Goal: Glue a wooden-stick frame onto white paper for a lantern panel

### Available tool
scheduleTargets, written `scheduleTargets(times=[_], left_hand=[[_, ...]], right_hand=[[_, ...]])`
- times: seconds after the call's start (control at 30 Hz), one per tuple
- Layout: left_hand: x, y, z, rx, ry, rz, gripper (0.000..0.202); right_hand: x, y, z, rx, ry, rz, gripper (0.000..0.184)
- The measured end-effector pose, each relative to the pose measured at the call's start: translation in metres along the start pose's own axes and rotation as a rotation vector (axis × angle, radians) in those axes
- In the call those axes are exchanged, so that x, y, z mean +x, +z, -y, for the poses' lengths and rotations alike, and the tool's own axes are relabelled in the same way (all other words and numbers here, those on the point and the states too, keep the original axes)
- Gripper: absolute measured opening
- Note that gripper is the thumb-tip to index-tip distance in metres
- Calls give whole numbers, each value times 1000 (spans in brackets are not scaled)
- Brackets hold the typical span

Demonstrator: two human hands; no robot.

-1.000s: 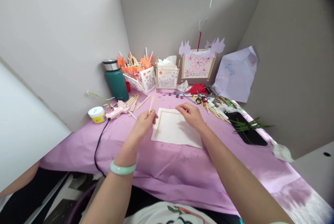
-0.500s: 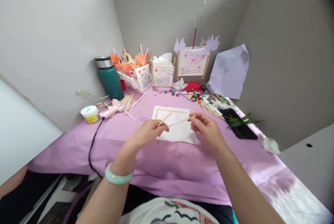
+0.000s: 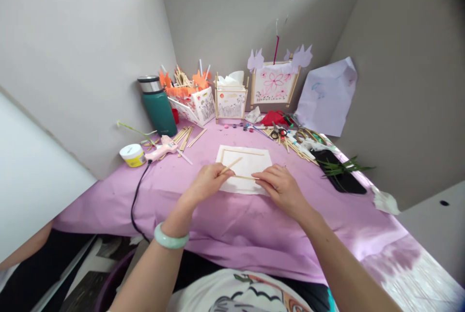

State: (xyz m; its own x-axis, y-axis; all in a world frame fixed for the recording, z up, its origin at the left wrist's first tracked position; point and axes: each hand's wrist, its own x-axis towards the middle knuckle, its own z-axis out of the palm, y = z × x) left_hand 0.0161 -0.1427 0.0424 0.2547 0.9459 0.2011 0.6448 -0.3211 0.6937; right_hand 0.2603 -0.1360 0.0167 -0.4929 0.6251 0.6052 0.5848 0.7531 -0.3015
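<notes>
My left hand (image 3: 208, 182) is closed on a thin wooden stick (image 3: 236, 162) that points up and to the right. A second wooden stick (image 3: 244, 177) runs nearly level from my left fingertips to my right hand (image 3: 279, 187), which pinches its right end. Both hands are low over a white sheet of paper (image 3: 258, 164), near its front edge. On the paper's far part lies a stick (image 3: 249, 152), and another along its left side meets it at a corner. My fingertips hide the ends of the held sticks.
Left are a pink glue gun (image 3: 163, 148), a white-and-yellow tub (image 3: 132, 155), a green bottle (image 3: 160, 113) and loose sticks (image 3: 197, 138). Decorated stick-framed boxes (image 3: 231, 104) stand behind. Scissors (image 3: 279, 132), more sticks and a black phone (image 3: 343, 176) under leaves lie right.
My right hand has moved down and left along the second stick, which has gone from slanting to nearly level. My left hand keeps its grip. The view has shifted slightly.
</notes>
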Motion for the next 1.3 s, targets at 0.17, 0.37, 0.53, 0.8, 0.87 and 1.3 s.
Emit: scheduleTargets(times=[0.17, 0.37, 0.53, 0.8, 0.87, 1.3], left_hand=[[-6, -14, 24, 111, -97, -177, 20], [-15, -11, 34, 124, -128, -29, 14], [-16, -10, 33, 155, -132, -8, 13], [-16, -12, 30, 164, -147, 29, 16], [-16, -12, 29, 162, -159, 28, 16], [-16, -11, 25, 188, -180, 16, 16]], right_hand=[[0, 3, -5, 11, 49, 79, 17], [-1, 15, -4, 29, 141, 59, 16], [-2, 24, -7, 18, 138, 113, 15], [3, 20, 1, 10, 153, 186, 12], [5, 18, 4, 3, 146, 205, 13], [7, 18, 14, -62, 139, 162, 9]])
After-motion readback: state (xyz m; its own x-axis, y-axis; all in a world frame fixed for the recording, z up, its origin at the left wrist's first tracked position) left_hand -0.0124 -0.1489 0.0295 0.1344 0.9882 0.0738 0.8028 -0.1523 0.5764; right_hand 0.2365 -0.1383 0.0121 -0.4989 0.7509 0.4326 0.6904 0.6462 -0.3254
